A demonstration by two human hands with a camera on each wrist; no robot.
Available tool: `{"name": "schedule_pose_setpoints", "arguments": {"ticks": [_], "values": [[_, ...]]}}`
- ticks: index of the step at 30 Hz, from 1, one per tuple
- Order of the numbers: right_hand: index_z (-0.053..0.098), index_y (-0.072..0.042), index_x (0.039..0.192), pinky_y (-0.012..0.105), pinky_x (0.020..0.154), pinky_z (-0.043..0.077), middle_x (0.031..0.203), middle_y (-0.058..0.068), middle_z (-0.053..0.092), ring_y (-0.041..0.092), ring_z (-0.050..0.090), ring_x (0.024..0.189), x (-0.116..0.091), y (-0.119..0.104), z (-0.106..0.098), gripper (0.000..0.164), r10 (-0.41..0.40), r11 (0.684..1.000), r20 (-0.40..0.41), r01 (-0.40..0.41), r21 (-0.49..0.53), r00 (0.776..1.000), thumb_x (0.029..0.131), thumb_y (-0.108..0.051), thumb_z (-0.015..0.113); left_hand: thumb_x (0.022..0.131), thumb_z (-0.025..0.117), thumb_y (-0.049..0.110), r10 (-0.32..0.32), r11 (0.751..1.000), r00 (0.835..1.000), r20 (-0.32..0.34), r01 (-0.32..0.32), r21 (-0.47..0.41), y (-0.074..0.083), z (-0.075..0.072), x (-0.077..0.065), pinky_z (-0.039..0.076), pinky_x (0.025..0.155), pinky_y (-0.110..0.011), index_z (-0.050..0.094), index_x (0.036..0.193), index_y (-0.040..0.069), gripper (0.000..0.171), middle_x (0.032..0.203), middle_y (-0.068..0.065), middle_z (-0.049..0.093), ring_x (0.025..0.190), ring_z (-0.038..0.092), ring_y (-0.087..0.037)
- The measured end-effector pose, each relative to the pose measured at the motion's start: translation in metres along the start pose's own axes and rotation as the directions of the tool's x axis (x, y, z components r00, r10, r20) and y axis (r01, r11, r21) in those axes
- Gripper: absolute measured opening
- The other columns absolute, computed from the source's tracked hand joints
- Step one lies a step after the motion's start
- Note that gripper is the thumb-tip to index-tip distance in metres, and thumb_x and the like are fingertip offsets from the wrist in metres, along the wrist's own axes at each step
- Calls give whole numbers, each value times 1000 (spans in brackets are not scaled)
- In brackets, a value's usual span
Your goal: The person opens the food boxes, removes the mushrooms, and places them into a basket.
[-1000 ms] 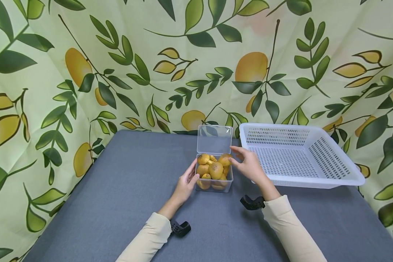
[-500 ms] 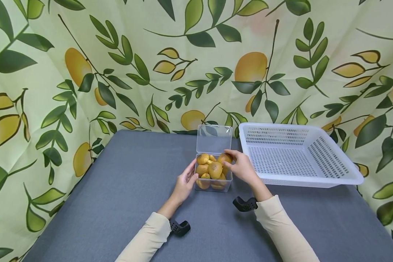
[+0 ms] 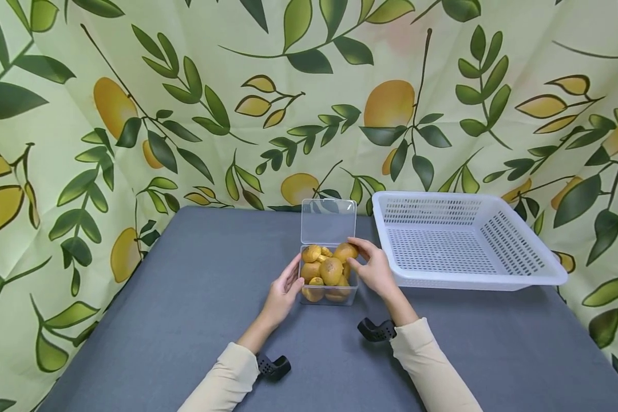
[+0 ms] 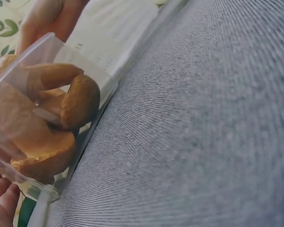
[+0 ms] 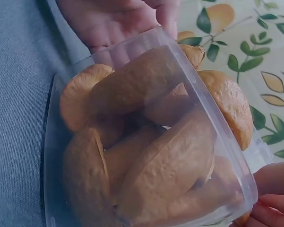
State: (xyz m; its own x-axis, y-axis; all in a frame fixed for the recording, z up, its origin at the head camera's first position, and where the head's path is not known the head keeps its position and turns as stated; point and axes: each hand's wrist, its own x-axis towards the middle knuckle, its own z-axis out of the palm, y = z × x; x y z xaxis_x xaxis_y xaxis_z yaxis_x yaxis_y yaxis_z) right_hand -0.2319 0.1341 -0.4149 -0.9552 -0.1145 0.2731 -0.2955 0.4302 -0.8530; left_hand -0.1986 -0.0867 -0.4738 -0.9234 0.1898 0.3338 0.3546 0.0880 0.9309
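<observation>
A clear plastic box point(image 3: 329, 286) full of brown-capped mushrooms point(image 3: 331, 271) stands on the cloth, its hinged lid point(image 3: 328, 222) raised at the back. My left hand point(image 3: 283, 289) rests against the box's left side, fingers fairly straight and thumb by the front corner. With fingers and thumb, my right hand point(image 3: 375, 268) holds the mushroom point(image 3: 344, 250) at the back right of the heap. Through the box wall in the right wrist view, several mushrooms point(image 5: 165, 161) lie packed together. The left wrist view shows the box wall point(image 4: 102, 80) close up.
A large white perforated basket point(image 3: 474, 281) stands to the right of the box. Grey cloth point(image 3: 226, 257) covers the table. Behind it hangs a leaf-and-fruit patterned curtain point(image 3: 329, 86).
My right hand has shifted left, from the box's back right edge onto the back right mushroom. My left hand stays at the box's side. The head view has shifted slightly.
</observation>
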Motion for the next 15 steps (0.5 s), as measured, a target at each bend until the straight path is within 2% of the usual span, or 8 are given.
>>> {"name": "schedule_pose_setpoints", "arguments": {"ticks": [2, 4, 6, 8, 10, 15], "values": [[54, 9, 130, 44, 109, 45, 134, 30, 53, 43, 52, 129, -1, 2, 0, 48, 4, 1000, -4, -4, 14, 1000, 84, 11, 63, 99, 47, 7, 6, 1000, 1000, 6, -6, 3, -2, 0, -1, 31, 118, -41, 31, 148, -4, 53, 154, -26, 32, 142, 33, -41], [54, 10, 130, 45, 108, 46, 132, 30, 54, 44, 53, 127, -3, 2, 0, 47, -4, 1000, -14, 4, 12, 1000, 84, 12, 63, 99, 47, 6, 17, 1000, 1000, 12, -17, 4, -4, 1, -1, 33, 118, -29, 31, 148, -4, 52, 154, -26, 32, 142, 33, -41], [55, 10, 128, 45, 107, 47, 130, 31, 56, 44, 54, 125, -4, 3, -1, 47, -15, 1000, -32, 15, 4, 999, 83, 12, 64, 100, 46, 5, 33, 999, 999, 21, -33, 8, -6, 1, -2, 32, 116, -17, 30, 148, -4, 52, 154, -26, 31, 142, 32, -42], [56, 11, 127, 46, 106, 48, 126, 31, 57, 45, 56, 122, -4, 4, -1, 46, -29, 1000, -50, 29, 5, 998, 81, 13, 65, 100, 45, 5, 41, 999, 999, 27, -41, 6, -8, 1, -2, 30, 113, -11, 30, 148, -5, 52, 155, -26, 30, 142, 31, -42], [57, 12, 125, 45, 105, 49, 125, 31, 58, 45, 57, 120, -4, 5, -1, 46, -37, 999, -59, 37, 6, 998, 80, 14, 66, 100, 45, 5, 35, 999, 999, 27, -35, -6, -8, 1, -2, 31, 115, -16, 29, 149, -5, 52, 155, -25, 30, 142, 31, -42], [58, 14, 123, 43, 105, 49, 126, 32, 58, 45, 57, 120, -2, 4, -1, 45, -48, 998, -63, 50, 23, 997, 79, 15, 67, 99, 46, 5, 13, 999, 1000, 23, -12, -39, -6, -1, -2, 27, 118, -42, 29, 149, -5, 53, 156, -25, 28, 144, 29, -40]]}}
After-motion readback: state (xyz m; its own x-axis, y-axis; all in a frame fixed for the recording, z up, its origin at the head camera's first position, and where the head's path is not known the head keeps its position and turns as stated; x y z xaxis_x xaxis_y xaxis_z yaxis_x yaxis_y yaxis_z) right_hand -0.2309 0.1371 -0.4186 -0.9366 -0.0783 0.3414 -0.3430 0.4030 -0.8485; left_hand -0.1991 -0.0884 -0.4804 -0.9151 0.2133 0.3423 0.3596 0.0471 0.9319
